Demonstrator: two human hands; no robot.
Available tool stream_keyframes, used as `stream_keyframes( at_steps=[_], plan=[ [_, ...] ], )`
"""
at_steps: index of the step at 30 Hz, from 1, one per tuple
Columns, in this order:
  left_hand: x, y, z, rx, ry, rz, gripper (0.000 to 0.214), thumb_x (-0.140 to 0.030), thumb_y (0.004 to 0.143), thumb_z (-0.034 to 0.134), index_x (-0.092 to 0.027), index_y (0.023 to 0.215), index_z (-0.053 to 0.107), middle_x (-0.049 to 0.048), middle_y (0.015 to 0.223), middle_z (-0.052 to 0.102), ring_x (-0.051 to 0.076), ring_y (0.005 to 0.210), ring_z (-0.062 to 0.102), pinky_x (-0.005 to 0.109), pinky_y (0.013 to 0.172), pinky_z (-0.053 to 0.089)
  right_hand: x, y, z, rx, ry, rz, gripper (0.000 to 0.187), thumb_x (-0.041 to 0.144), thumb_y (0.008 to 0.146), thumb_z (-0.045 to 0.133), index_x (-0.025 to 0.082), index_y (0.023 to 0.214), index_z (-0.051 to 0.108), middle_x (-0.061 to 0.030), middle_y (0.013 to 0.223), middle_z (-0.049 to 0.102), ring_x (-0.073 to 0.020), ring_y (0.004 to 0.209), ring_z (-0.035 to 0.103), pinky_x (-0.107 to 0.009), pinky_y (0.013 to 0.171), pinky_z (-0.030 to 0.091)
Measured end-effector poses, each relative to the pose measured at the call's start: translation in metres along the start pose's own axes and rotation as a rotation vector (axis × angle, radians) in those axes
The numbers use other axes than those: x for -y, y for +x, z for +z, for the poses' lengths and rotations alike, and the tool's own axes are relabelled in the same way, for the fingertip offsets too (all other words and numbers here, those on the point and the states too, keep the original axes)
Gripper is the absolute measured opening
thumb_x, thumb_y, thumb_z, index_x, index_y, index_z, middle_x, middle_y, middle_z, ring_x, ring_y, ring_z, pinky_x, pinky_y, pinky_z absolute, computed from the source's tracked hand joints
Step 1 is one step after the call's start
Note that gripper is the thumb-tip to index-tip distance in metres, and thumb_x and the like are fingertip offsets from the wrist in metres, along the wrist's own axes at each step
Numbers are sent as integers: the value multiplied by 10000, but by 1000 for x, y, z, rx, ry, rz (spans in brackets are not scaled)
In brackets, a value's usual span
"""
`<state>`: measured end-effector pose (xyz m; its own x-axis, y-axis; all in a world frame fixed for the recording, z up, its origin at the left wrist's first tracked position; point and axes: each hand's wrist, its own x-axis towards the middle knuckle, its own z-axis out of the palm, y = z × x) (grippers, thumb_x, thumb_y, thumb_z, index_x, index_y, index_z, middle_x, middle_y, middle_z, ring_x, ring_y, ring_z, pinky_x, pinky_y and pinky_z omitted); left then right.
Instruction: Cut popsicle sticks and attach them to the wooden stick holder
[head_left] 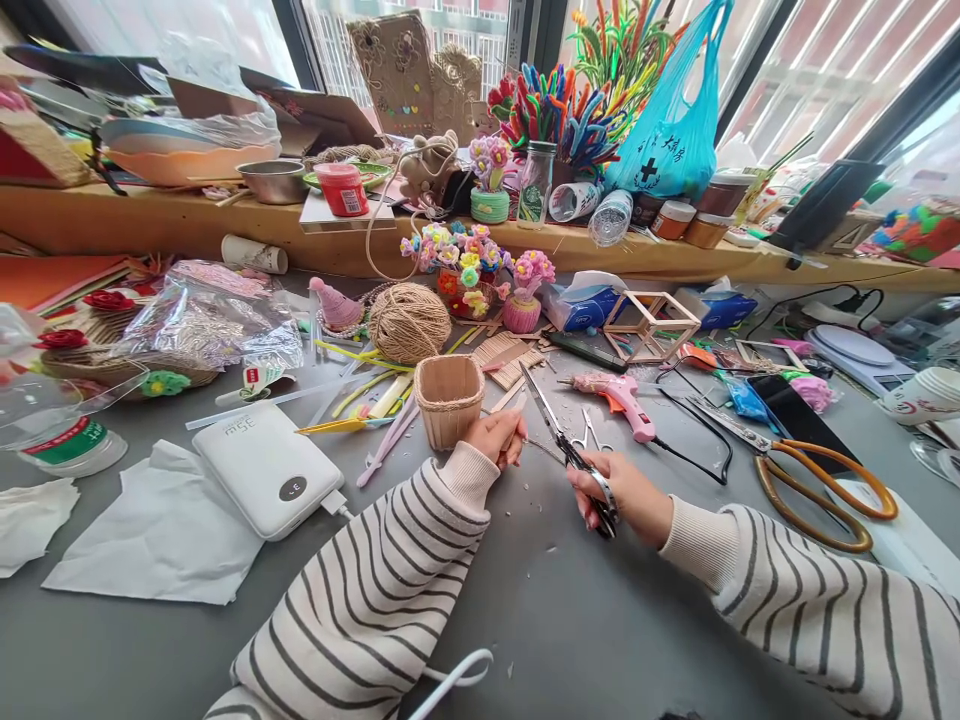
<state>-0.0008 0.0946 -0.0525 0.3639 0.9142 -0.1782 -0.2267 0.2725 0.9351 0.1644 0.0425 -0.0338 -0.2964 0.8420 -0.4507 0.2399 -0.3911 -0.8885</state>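
Observation:
My right hand (619, 495) grips a pair of scissors (556, 425) by the handles. Their blades point up and away, slightly parted. Closed in a pinch, my left hand (495, 437) holds a thin strand (546, 450) that runs toward the scissors; its material is hard to make out. Just behind that hand stands a small wooden basket (450, 400) with twine round its rim. A ball of twine (410, 322) lies beyond it. Flat wooden sticks (506, 358) are spread behind my hands.
A pink glue gun (616, 400) and small scissors (591, 432) lie beyond my right hand. Large brown-handled scissors (817, 470) rest at the right. A white power bank (266, 470) sits at the left on tissue. Craft flowers (465, 265) and a wooden frame (651, 325) stand at the back.

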Motion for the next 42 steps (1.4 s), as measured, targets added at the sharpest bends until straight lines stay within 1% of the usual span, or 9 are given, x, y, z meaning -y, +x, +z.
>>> stream_keyframes(
  at_steps=[3, 7, 12, 16, 20, 24, 31, 36, 42],
  plan=[
    [4, 2, -2, 49, -22, 59, 383, -515, 615, 567, -138, 615, 503, -89, 315, 396, 31, 278, 310, 199, 400, 373, -4, -4, -5, 26, -30, -68, 307, 399, 644, 612, 165, 627, 414, 49, 464, 536, -66, 372, 488, -177, 393, 355],
    [6, 4, -3, 86, -102, 68, 456, -564, 529, 622, -133, 632, 513, -124, 332, 294, 10, 290, 228, 195, 393, 358, -8, -10, -6, 12, 2, -89, 305, 424, 682, 585, 164, 658, 426, 43, 482, 539, -67, 374, 487, -184, 397, 361],
    [2, 2, -2, 70, -124, 31, 534, -629, 546, 570, -107, 657, 560, -122, 369, 221, 11, 323, 197, 189, 391, 346, -14, -11, -5, -62, 49, -125, 340, 478, 696, 563, 154, 679, 462, 6, 550, 571, -99, 443, 546, -232, 462, 444],
    [2, 2, -1, 17, -136, 42, 473, -581, 580, 578, -112, 626, 543, -115, 376, 217, 16, 335, 217, 186, 383, 324, -18, -16, -3, -49, 117, -171, 322, 451, 694, 592, 143, 730, 504, -54, 710, 623, -164, 653, 629, -275, 601, 499],
    [5, 1, 0, -1, -164, 95, 371, -482, 587, 629, -142, 637, 490, -89, 410, 376, 28, 349, 333, 188, 377, 319, -20, -23, -2, 76, 223, -152, 339, 446, 695, 601, 141, 827, 535, -111, 912, 627, -223, 876, 612, -361, 788, 485],
    [6, 0, 1, 55, -74, 137, 406, -515, 596, 602, -146, 719, 484, -43, 479, 548, 47, 360, 438, 182, 365, 312, -24, -25, -3, 175, 233, -179, 396, 485, 624, 652, 148, 809, 554, -114, 972, 614, -249, 964, 576, -416, 878, 434],
    [6, -4, 3, 10, 90, 181, 443, -605, 646, 483, -167, 630, 419, -33, 368, 541, 60, 278, 420, 178, 313, 266, -23, -25, -1, 181, 141, -243, 498, 617, 570, 604, 157, 737, 511, -127, 928, 610, -278, 935, 579, -435, 848, 434],
    [5, -8, 4, -3, 111, 211, 437, -596, 660, 476, -168, 595, 416, -48, 321, 498, 54, 260, 390, 170, 303, 260, -19, -29, 4, 171, 16, -274, 493, 627, 575, 587, 166, 714, 481, -132, 910, 615, -276, 886, 584, -425, 800, 446],
    [4, -9, 4, -32, 119, 203, 439, -596, 654, 475, -170, 564, 420, -48, 305, 475, 54, 257, 378, 179, 301, 251, -20, -28, 4, 168, 9, -258, 503, 646, 583, 563, 169, 717, 473, -132, 910, 614, -277, 874, 587, -411, 762, 464]
  ],
)
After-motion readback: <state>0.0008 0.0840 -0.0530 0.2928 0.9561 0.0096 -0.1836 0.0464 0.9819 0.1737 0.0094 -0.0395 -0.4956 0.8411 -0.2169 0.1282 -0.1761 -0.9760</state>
